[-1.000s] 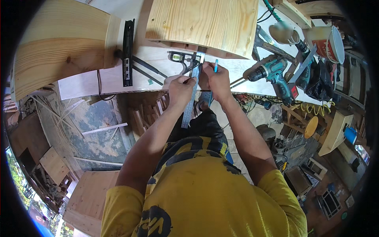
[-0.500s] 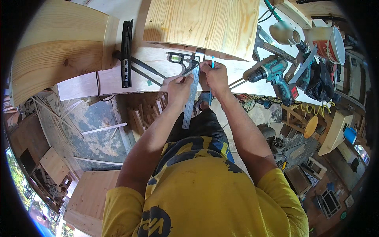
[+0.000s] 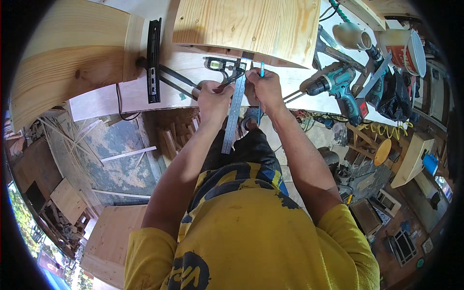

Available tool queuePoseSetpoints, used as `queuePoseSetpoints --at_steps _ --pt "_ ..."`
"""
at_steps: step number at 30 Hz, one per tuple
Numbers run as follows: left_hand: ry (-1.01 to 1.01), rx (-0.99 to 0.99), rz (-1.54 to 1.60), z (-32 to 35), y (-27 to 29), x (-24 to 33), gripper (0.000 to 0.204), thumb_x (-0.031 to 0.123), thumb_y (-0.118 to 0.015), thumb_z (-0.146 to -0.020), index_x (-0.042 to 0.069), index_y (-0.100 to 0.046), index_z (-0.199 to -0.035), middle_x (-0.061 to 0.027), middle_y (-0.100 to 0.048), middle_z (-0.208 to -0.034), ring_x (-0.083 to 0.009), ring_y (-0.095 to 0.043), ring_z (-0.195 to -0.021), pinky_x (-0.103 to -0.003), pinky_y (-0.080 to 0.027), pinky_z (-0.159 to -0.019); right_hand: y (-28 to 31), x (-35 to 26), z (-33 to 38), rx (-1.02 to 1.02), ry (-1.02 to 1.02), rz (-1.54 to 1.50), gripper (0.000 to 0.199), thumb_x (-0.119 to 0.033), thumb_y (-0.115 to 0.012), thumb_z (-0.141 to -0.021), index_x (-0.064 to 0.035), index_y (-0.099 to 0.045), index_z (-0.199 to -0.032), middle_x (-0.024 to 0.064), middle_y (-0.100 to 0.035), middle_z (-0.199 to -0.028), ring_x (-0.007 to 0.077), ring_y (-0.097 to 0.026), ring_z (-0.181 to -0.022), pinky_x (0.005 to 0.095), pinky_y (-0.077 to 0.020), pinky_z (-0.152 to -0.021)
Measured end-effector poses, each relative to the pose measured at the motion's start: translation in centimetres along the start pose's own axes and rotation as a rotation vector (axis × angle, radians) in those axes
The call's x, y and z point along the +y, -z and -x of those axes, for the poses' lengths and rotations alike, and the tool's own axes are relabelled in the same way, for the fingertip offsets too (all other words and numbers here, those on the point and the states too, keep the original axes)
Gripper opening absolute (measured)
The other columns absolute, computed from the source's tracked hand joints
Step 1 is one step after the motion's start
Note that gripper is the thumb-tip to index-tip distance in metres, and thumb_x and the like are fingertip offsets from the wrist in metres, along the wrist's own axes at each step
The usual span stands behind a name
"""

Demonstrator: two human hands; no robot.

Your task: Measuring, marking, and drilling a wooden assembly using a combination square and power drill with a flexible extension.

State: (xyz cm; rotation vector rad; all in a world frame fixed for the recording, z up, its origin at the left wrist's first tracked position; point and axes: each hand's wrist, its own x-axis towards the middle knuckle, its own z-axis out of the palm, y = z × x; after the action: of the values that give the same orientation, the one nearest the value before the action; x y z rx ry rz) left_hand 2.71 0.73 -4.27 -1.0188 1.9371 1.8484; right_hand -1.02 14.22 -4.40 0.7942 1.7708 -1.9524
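Note:
A combination square (image 3: 234,108) lies with its steel blade pointing toward me. The blade's far end reaches the near edge of a pine box (image 3: 246,24), and the near end overhangs the table. My left hand (image 3: 214,104) is closed at the square's black head, with its fingertips pinched beside the blade. On the blade's other side, my right hand (image 3: 267,91) is closed around a slim blue pencil or pen (image 3: 262,70) held upright. The right thumb and fingertips are close to the square's head; whether they touch it I cannot tell.
A black drawer slide (image 3: 153,60) rests across dark pincers (image 3: 176,82) at the left, beside a curved wooden panel (image 3: 72,58). To the right lie a teal cordless drill (image 3: 338,89), a hammer (image 3: 340,58), a white-and-red bucket (image 3: 411,53) and a black plastic bag (image 3: 395,99).
My left hand has shifted slightly left and away from me, toward the square's head. The square has slid a little farther away, and my right hand has moved slightly right.

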Motion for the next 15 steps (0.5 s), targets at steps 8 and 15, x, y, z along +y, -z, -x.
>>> queuePoseSetpoints --at_steps 8,15 --pt "-0.032 -0.049 0.0 -1.0 0.4 0.1 0.028 0.016 -0.074 -0.08 -0.007 -0.062 -0.092 -0.0103 -0.065 -0.076 -0.011 -0.058 -0.053 -0.025 -0.048 -0.05 -0.2 -0.4 0.1 0.01 -0.03 -0.013 0.01 -0.011 -0.067 -0.088 -0.0018 -0.066 -0.085 -0.0007 -0.054 -0.059 0.0061 -0.039 -0.041 0.0234 -0.0275 -0.038" --pt "-0.115 -0.02 -0.083 -0.8 0.2 -0.1 0.023 0.016 -0.073 -0.082 -0.003 -0.06 -0.087 -0.007 -0.063 -0.077 -0.0109 -0.06 -0.056 -0.023 -0.047 -0.05 -0.1 -0.6 -0.1 -0.024 -0.054 -0.03 0.01 -0.012 -0.066 -0.088 -0.0024 -0.066 -0.084 -0.0009 -0.053 -0.057 0.006 -0.038 -0.04 0.0236 -0.0261 -0.037"
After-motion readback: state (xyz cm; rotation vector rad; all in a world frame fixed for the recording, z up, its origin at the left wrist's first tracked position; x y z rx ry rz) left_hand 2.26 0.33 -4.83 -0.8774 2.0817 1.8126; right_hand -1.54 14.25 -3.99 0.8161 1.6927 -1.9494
